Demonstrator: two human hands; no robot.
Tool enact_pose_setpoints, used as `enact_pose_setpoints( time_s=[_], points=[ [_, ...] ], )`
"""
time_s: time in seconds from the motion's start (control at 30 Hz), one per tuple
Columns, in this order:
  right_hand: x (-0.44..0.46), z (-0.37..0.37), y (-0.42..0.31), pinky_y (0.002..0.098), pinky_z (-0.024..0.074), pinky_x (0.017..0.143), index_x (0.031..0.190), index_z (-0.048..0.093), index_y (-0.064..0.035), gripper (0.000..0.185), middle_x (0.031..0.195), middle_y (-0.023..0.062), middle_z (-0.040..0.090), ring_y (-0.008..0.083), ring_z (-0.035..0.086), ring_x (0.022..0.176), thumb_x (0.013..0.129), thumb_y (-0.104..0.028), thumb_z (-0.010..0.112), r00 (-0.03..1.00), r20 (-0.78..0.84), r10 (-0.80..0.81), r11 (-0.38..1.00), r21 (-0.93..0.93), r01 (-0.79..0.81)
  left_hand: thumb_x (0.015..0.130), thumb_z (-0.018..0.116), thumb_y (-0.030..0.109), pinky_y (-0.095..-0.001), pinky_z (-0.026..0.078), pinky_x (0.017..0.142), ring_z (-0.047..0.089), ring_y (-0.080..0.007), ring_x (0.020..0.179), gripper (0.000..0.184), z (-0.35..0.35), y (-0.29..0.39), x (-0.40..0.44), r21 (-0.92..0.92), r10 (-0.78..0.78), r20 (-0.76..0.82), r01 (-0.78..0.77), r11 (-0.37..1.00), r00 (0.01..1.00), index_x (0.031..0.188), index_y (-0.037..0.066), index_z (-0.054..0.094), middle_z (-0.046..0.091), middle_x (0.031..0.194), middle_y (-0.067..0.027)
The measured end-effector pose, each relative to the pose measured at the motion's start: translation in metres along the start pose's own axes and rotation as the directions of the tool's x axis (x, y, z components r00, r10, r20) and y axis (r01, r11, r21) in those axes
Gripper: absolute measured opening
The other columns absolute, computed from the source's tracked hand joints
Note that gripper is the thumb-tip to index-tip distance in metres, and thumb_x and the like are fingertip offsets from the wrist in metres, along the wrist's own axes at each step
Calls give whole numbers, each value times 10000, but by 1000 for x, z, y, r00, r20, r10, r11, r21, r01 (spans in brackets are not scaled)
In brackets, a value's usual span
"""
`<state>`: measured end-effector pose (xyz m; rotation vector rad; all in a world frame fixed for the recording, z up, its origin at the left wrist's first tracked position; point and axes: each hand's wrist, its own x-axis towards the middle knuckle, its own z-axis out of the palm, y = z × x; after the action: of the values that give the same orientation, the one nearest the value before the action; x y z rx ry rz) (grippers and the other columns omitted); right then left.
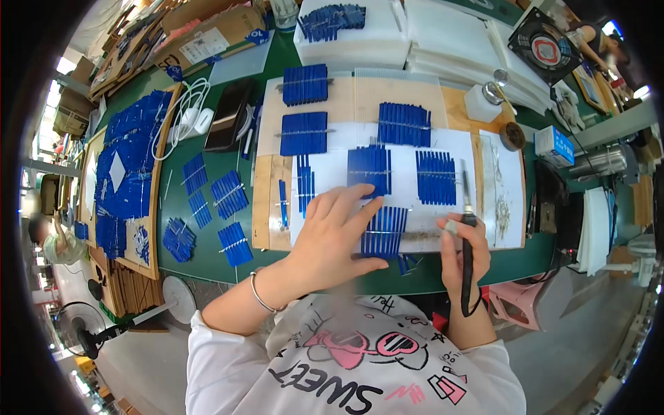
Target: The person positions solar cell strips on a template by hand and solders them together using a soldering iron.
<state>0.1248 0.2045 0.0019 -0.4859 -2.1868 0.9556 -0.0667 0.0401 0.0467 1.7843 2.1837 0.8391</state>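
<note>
My left hand reaches over the work board with its fingers spread. Its fingertips rest on the lower edge of a bundle of blue strips, and its thumb lies near another row of blue strips. In my right hand is a soldering iron, held by its black handle with the metal tip pointing away from me. A small pale piece at that hand's fingertips is too small to name. Beyond the iron lies a further row of blue strips on white paper.
More blue bundles lie on the board, and others on the green table. A panel of blue pieces is at left, beside a white cable. A bottle, round tin and fan stand at right.
</note>
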Motion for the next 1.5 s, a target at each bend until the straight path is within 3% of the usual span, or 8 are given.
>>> enact_pose_setpoints(
  time_s=[0.03, 0.23, 0.7, 1.0, 1.13, 1.27, 1.4, 1.5],
  points=[
    [3, 0, 4, 413, 471, 944, 1141, 575, -68, 344, 1065, 159, 701, 302, 600, 1051, 842, -76, 744, 996, 57, -68, 996, 70, 64, 583, 889, 392, -472, 344, 1030, 435, -359, 1241, 917, 5, 1, -8, 13, -43, -7, 43, 999, 999, 1347, 44, 521, 460, 1390, -141],
    [33, 23, -17, 519, 304, 1104, 1099, 575, -123, 613, 1236, 79, 674, 317, 549, 1212, 637, -385, 880, 865, 436, -249, 944, -91, 318, 667, 841, 401, -461, 383, 1009, 461, -354, 1204, 835, 31, 3, -52, 78, -129, -127, 140, 987, 983, 1374, 82, 531, 477, 1397, -138],
    [36, 29, -13, 564, 232, 1145, 1084, 573, -136, 593, 1260, 78, 667, 328, 519, 1293, 646, -408, 866, 827, 513, -230, 935, -118, 333, 768, 721, 464, -416, 306, 1007, 463, -269, 1201, 619, 37, 0, -49, 278, -16, -85, 39, 960, 996, 1323, 217, 608, 476, 1421, -94],
    [34, 29, -14, 567, 204, 1157, 1105, 556, -131, 644, 1249, 82, 674, 326, 504, 1300, 645, -461, 864, 838, 502, -213, 938, -135, 320, 756, 769, 342, -428, 382, 1004, 470, -309, 1202, 633, 39, -1, -60, 182, -64, -133, 88, 979, 989, 1335, 156, 592, 469, 1419, -126],
    [31, 27, -9, 565, 207, 1156, 1133, 528, -132, 667, 1239, 75, 683, 319, 512, 1288, 665, -475, 857, 872, 441, -214, 948, -120, 293, 763, 767, 283, -382, 477, 910, 561, -296, 1084, 496, 50, -4, -93, 169, 166, -282, -121, 978, 945, 1203, 80, 661, 596, 1261, -121],
    [28, 29, -3, 523, 246, 1150, 1152, 521, -120, 559, 1202, 117, 695, 325, 554, 1234, 758, -374, 827, 925, 313, -216, 965, -74, 250, 782, 719, 174, -384, 536, 887, 634, -287, 1005, 306, 57, -11, -141, 91, 421, -133, -412, 907, 897, 1044, 16, 708, 681, 1119, -117],
    [23, 29, -5, 490, 287, 1141, 1223, 561, -50, 497, 1204, 143, 672, 323, 539, 1245, 795, -179, 780, 931, 289, -225, 951, -141, 273, 827, 630, 128, -421, 522, 955, 624, -302, 1101, 270, 58, -10, -168, 0, 243, -193, -247, 969, 951, 1057, 6, 703, 673, 1159, -134],
    [8, 30, 16, 425, 351, 1107, 1241, 544, -11, 451, 1310, 173, 562, 301, 491, 1275, 837, -89, 728, 966, 229, -118, 986, -87, 141, 841, 618, 124, -449, 418, 1076, 541, -335, 1215, 395, 76, -26, -196, -151, 370, -115, -384, 911, 922, 1206, -26, 587, 583, 1267, -181]
  ],
)
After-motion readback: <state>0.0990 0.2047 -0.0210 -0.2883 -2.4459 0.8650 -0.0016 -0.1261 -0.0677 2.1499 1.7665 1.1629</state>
